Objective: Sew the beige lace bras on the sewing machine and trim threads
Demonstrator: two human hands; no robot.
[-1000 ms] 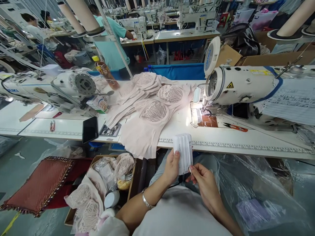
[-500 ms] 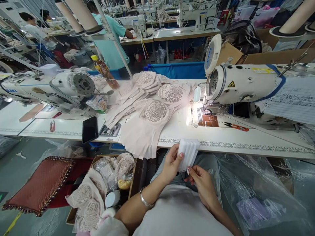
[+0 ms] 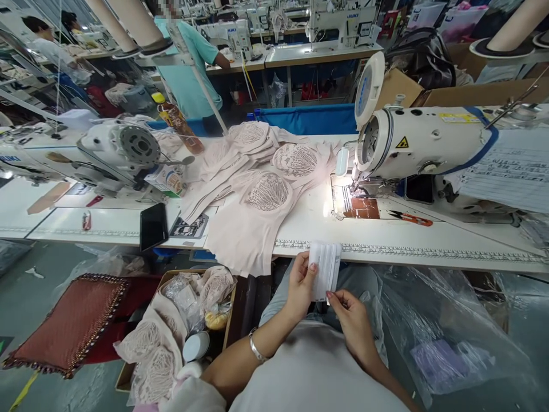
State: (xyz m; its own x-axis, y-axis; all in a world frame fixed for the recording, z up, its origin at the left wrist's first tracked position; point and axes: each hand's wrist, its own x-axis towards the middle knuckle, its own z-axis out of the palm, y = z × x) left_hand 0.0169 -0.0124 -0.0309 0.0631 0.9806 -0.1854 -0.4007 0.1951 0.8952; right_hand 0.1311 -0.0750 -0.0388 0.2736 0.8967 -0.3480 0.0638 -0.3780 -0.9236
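Note:
Over my lap, just off the table's front edge, my left hand (image 3: 303,281) is closed around a white ridged bundle (image 3: 325,269), thumb on its face. It looks like a stack of white labels, with small dark print along the lower end. My right hand (image 3: 349,312) pinches the bundle's lower right corner between thumb and forefinger. Beyond my hands, pale pink bra pieces (image 3: 244,240) with lace cups lie in a heap, and one panel hangs over the table edge. To the right stands a sewing machine (image 3: 412,137) with its lamp lit.
Orange-handled thread snips (image 3: 412,218) lie by the machine. On the left are a black phone (image 3: 153,226), a drink bottle (image 3: 178,123) and a second sewing machine (image 3: 107,149). Below stands a carton (image 3: 229,320) of lace pieces. A person in a teal shirt (image 3: 186,74) is behind.
The white bundle has turned a little, so its ridged face and the print at its lower end show more. Both hands keep their hold. The view has shifted slightly.

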